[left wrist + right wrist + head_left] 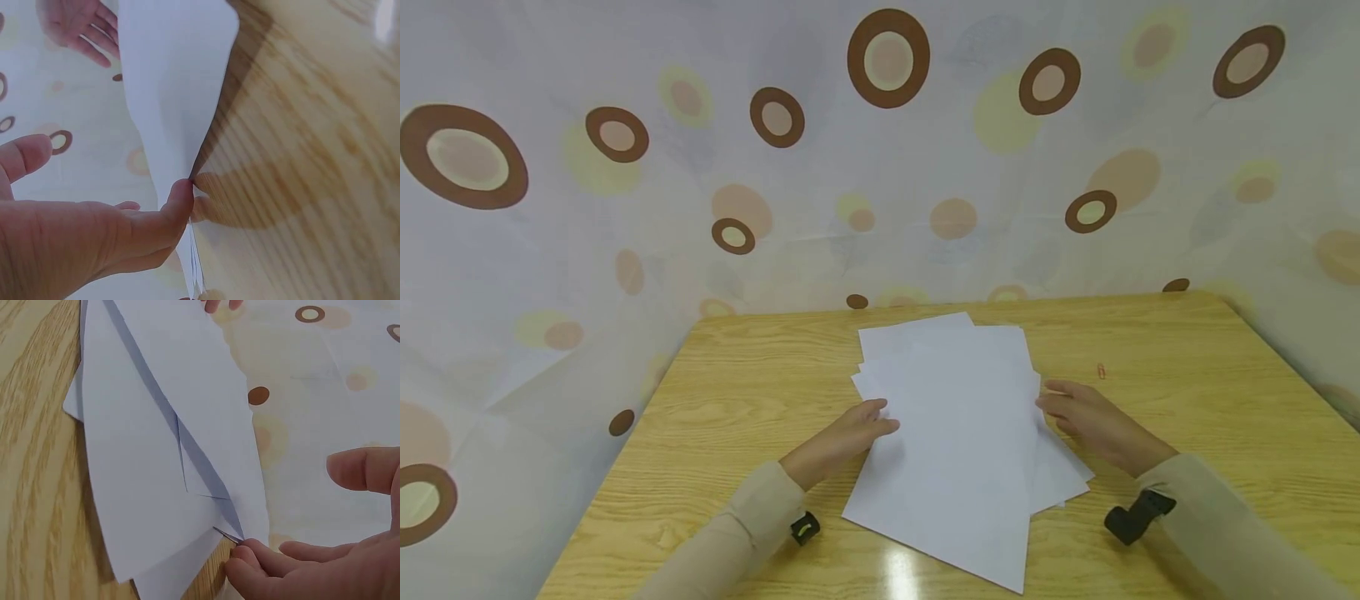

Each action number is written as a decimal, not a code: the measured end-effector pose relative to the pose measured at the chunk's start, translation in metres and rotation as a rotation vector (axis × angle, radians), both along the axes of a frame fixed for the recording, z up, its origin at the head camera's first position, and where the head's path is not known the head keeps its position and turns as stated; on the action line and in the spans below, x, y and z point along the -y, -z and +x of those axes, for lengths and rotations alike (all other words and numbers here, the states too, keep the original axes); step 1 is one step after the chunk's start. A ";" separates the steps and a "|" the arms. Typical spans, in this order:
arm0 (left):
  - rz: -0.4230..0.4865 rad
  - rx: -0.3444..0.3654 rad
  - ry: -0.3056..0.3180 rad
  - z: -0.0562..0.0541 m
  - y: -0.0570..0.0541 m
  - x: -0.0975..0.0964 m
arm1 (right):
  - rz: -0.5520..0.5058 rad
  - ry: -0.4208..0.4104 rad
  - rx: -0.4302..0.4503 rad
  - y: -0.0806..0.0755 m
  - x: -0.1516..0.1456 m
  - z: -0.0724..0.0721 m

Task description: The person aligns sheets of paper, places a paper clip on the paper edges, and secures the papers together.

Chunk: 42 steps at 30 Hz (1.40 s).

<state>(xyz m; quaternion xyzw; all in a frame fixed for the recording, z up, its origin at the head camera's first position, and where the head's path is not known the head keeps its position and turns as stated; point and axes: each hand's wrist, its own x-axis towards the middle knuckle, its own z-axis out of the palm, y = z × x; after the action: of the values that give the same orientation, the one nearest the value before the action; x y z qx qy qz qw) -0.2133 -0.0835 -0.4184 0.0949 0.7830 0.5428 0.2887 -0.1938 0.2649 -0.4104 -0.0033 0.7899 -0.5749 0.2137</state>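
Note:
A loose stack of white paper sheets (955,433) lies fanned out on the wooden table, its corners sticking out at different angles. My left hand (850,433) is at the stack's left edge; in the left wrist view a fingertip (181,190) touches the sheets' edge while the thumb stands apart. On the opposite side, my right hand (1093,421) has its fingertips against the right edge. The right wrist view shows those fingers (250,559) at the edge of the sheets (144,456), thumb raised away from the paper.
A small red paper clip (1101,371) lies on the wooden table (737,375), beyond the right hand. Behind and beside the table hangs a pale cloth (820,183) with brown and yellow circles. Each wrist wears a black strap (1138,517).

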 end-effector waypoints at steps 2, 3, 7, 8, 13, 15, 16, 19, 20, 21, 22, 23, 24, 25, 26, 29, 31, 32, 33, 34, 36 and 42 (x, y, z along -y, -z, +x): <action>-0.001 -0.002 -0.001 0.000 0.000 0.000 | -0.026 0.009 0.008 0.001 0.001 -0.001; -0.001 0.000 -0.002 0.000 -0.001 0.000 | -0.042 0.015 0.013 0.001 0.002 -0.001; 0.012 0.005 -0.006 0.000 0.000 -0.001 | -0.100 0.036 0.025 0.002 0.003 -0.002; 0.013 0.007 -0.008 0.000 0.000 -0.001 | -0.110 0.044 0.028 0.002 0.003 -0.002; 0.011 0.002 -0.005 -0.001 0.001 -0.002 | -0.143 0.075 0.036 0.005 0.005 -0.003; 0.015 0.003 -0.005 -0.001 0.001 -0.002 | -0.151 0.080 0.036 0.005 0.006 -0.004; 0.017 0.004 -0.006 -0.001 0.001 -0.002 | -0.151 0.084 0.036 0.005 0.006 -0.004; 0.022 0.007 -0.009 -0.001 0.001 -0.002 | -0.147 0.091 0.034 0.005 0.007 -0.003; 0.023 0.007 -0.009 0.000 0.001 -0.002 | -0.147 0.095 0.034 0.005 0.008 -0.004; 0.025 0.008 -0.009 0.000 0.001 -0.002 | -0.146 0.098 0.033 0.005 0.008 -0.004; 0.030 0.006 -0.006 0.000 0.001 -0.002 | -0.148 0.105 0.034 0.006 0.009 -0.004; 0.036 0.009 -0.004 0.000 0.001 -0.002 | -0.146 0.110 0.033 0.006 0.009 -0.004; 0.039 0.009 -0.003 0.001 0.000 -0.002 | -0.146 0.113 0.030 0.006 0.010 -0.004; 0.044 0.011 -0.001 0.001 0.000 -0.002 | -0.143 0.112 0.025 0.007 0.010 -0.005; 0.049 0.013 0.002 0.001 0.000 -0.002 | -0.140 0.116 0.025 0.007 0.012 -0.005; 0.057 0.019 0.005 0.001 -0.001 -0.003 | -0.130 0.124 0.022 0.007 0.015 -0.007; 0.059 0.020 0.005 0.001 -0.001 -0.003 | -0.128 0.132 0.028 0.006 0.017 -0.008; 0.061 0.021 0.005 0.002 -0.001 -0.003 | -0.128 0.140 0.036 0.006 0.017 -0.008; 0.060 0.018 0.006 0.002 -0.001 -0.004 | -0.123 0.142 0.040 0.005 0.018 -0.008; 0.061 0.017 0.006 0.002 -0.001 -0.004 | -0.113 0.142 0.045 0.005 0.018 -0.008; 0.060 0.018 0.007 0.002 -0.001 -0.004 | -0.096 0.133 0.055 0.004 0.016 -0.009; 0.054 0.013 0.013 0.001 0.001 -0.005 | -0.069 0.116 0.081 0.003 0.011 -0.010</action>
<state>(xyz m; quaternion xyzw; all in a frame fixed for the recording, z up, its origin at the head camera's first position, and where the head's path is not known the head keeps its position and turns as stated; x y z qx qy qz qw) -0.2126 -0.0784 -0.4191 0.1041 0.7654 0.5626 0.2946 -0.2040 0.2540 -0.4130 0.0583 0.7591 -0.6130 0.2114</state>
